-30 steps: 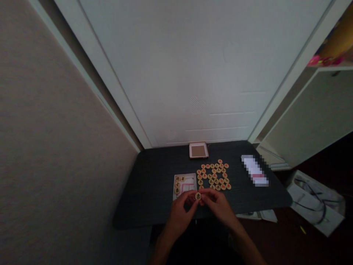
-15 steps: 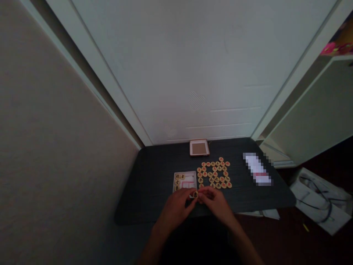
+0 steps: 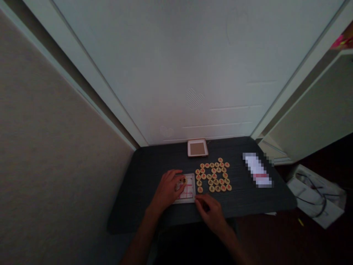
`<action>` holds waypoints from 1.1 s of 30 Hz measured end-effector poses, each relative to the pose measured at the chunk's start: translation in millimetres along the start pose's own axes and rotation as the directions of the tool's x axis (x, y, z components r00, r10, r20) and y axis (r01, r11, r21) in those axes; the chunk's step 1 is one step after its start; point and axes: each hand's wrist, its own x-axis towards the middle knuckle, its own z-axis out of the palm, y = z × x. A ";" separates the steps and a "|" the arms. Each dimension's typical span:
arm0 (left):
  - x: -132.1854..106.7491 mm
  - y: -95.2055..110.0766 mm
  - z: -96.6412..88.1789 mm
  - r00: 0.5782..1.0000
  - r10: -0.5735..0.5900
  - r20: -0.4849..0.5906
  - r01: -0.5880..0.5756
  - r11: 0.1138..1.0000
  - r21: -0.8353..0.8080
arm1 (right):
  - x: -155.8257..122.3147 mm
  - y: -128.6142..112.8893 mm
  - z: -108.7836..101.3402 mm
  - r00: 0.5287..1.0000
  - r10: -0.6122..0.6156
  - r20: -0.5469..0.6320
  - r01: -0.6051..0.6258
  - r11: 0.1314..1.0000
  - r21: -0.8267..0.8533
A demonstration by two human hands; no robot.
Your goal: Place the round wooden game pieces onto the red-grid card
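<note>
My left hand [image 3: 167,189] reaches over a shallow white box [image 3: 189,202] printed with red lines. Its thumb and fingers are closed round a Chinese chess piece [image 3: 181,182] at the box's left side. Other pieces there are partly hidden by the fingers. My right hand [image 3: 211,210] is at the box's front right corner, thumb and fingertips pressed together; whether they grip the rim or a small thing cannot be made out. Right of the box, several round wooden Chinese chess pieces [image 3: 214,182] with red and black characters lie face up.
A second shallow tray, perhaps the lid [image 3: 198,140], lies at the back of the dark table [image 3: 154,162]. A blurred-out white item [image 3: 257,169] is at the right. On the floor stands a white box with a black cable [image 3: 314,198]. A white panel [image 3: 176,73] rises behind the table.
My hands have parted. The left moved up and left over the box with the piece; the right stayed near the front right corner. The view shifted slightly.
</note>
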 end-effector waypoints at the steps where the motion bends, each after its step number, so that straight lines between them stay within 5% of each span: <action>1: 2.3 -3.0 2.6 1.000 0.009 0.007 -0.009 1.000 0.003 | -1.0 2.3 1.6 0.999 -0.033 0.012 0.033 0.999 -0.013; 13: 14.4 -17.3 16.0 0.994 0.014 0.109 -0.009 0.999 -0.048 | -4.1 10.3 8.7 0.986 0.013 0.164 0.003 0.995 -0.096; 33: 17.2 -23.9 22.8 0.974 -0.137 0.178 0.175 0.960 -0.219 | -1.6 8.7 7.7 0.977 0.047 0.207 -0.019 0.991 -0.132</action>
